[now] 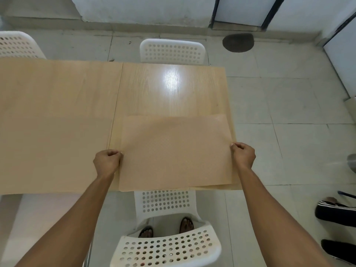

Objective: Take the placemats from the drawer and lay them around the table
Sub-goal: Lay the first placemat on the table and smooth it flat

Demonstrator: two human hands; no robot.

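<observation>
A beige woven placemat [174, 151] lies flat on the near right part of the light wooden table [57, 116], its front edge along the table's near edge. More mat edges seem to peek out under its near right corner. My left hand [107, 162] pinches the mat's left edge. My right hand [243, 155] pinches its right edge, at the table's right side. The drawer is out of view.
A white perforated chair [167, 245] stands between me and the table, my feet under it. Another white chair [172, 51] is at the far side and a third [16, 45] at the far left. A person's dark shoes [336, 211] are on the floor at the right.
</observation>
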